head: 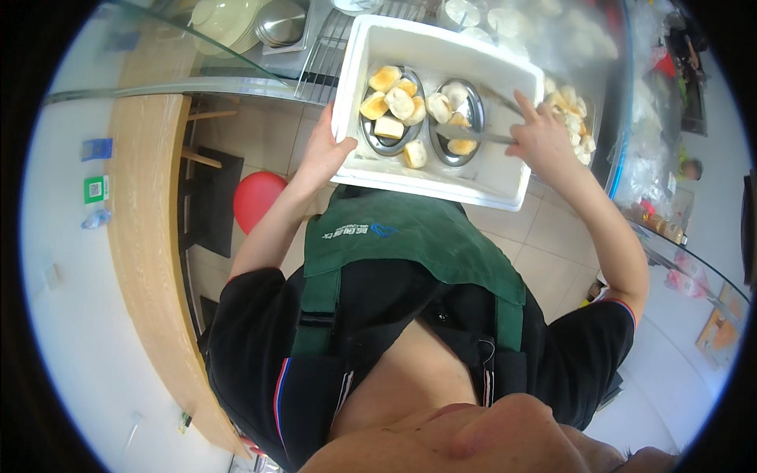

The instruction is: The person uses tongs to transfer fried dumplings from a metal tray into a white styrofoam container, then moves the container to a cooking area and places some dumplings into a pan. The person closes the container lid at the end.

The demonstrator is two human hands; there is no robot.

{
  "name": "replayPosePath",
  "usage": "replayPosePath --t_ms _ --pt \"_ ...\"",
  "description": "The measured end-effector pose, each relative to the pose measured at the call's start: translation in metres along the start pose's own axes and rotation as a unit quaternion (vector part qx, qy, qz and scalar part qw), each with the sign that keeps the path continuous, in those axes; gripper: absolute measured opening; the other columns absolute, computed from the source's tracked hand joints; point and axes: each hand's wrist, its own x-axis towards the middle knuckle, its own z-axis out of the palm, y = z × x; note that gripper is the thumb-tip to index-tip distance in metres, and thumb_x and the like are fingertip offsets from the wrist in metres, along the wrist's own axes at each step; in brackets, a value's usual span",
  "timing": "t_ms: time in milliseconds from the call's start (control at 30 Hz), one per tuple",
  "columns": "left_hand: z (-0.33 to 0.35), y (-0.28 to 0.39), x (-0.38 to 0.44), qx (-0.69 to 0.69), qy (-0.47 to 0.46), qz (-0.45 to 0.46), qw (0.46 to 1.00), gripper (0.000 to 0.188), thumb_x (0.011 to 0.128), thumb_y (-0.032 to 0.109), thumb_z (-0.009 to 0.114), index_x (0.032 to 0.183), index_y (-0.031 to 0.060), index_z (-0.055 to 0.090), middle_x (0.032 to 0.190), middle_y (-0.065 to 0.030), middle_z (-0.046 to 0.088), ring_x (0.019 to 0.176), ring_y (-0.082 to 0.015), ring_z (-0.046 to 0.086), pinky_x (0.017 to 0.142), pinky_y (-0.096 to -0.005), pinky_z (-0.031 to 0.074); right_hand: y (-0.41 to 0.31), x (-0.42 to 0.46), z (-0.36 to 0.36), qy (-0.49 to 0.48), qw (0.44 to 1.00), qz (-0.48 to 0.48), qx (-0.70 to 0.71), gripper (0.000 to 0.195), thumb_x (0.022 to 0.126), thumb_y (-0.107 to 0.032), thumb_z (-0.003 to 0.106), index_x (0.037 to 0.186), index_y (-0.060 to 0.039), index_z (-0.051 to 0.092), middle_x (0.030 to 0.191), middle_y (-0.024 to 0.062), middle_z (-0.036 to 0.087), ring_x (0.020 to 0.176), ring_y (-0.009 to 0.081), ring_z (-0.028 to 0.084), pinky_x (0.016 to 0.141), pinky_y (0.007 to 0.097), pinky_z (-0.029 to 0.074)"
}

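A white foam box (434,190) is tilted in front of me, with my left hand (327,155) gripping its left wall, thumb over the rim. Two oval metal plates lie inside. On the left plate (368,131) are several pan-browned buns (400,103); the right plate (474,111) carries several more buns (439,108). One loose bun (415,154) sits on the box floor beside the left plate. My right hand (545,141) holds metal tongs (488,138) at the box's right side. Their lower arm crosses the right plate over the browned buns; whether they grip one, I cannot tell.
Behind the box are a wire rack (329,50), stacked pale plates (220,26) and metal dishes (281,23). More buns (571,121) stand at the right, near plastic bags (649,124). A glass panel (207,47) edges the counter. A red balloon (260,202) and wooden countertop (139,213) are left.
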Motion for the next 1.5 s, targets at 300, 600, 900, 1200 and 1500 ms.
replayPosePath --t_ms 300,600,900,1200,1500 --pt "0.005 0.008 -0.004 0.008 -0.023 0.007 1.000 0.078 0.076 0.005 0.058 0.146 -0.0027 0.024 0.135 -0.0246 0.047 0.125 -0.0326 0.049 0.106 -0.0364 0.037 -0.033 0.000 0.020 -0.230 0.916 0.087 0.317 0.034 0.084 -0.038 0.067 0.080 -0.0049 0.070 0.097 0.0168 0.066 0.092 0.0331 0.062 0.080 0.0438 0.049" --pt "0.004 0.022 -0.001 -0.078 -0.035 -0.025 0.996 0.079 0.073 -0.004 0.055 0.146 -0.0019 0.025 0.139 -0.0174 0.042 0.128 -0.0239 0.043 0.107 -0.0338 0.035 -0.070 0.047 0.000 -0.366 0.908 0.090 0.182 0.050 0.097 -0.044 0.047 0.113 0.0025 0.055 0.100 0.0198 0.068 0.097 0.0348 0.065 0.082 0.0442 0.050" --pt "-0.002 0.009 0.012 -0.160 -0.049 -0.059 0.984 0.080 0.071 -0.007 0.054 0.145 -0.0008 0.023 0.134 -0.0159 0.045 0.124 -0.0224 0.047 0.103 -0.0330 0.039 -0.063 0.069 -0.002 -0.337 0.923 0.109 0.151 0.038 0.093 -0.035 0.057 0.111 -0.0015 0.057 0.097 0.0166 0.069 0.092 0.0332 0.067 0.079 0.0429 0.052" --pt "-0.019 0.010 0.028 -0.217 -0.056 -0.125 0.966 0.078 0.074 -0.009 0.050 0.146 -0.0023 0.021 0.133 -0.0174 0.048 0.119 -0.0228 0.052 0.099 -0.0322 0.042 -0.008 0.054 -0.043 -0.194 0.966 0.167 0.033 0.032 0.088 -0.029 0.064 0.107 -0.0044 0.057 0.078 0.0106 0.067 0.075 0.0294 0.068 0.064 0.0395 0.053" --pt "-0.018 0.024 0.036 -0.143 -0.047 -0.143 0.978 0.076 0.070 -0.006 0.048 0.142 -0.0012 0.027 0.129 -0.0160 0.049 0.118 -0.0231 0.051 0.100 -0.0329 0.042 0.004 0.060 -0.012 -0.127 0.975 0.182 -0.031 0.052 0.087 -0.033 0.064 0.123 0.0015 0.051 0.094 0.0156 0.066 0.082 0.0264 0.068 0.064 0.0363 0.055"
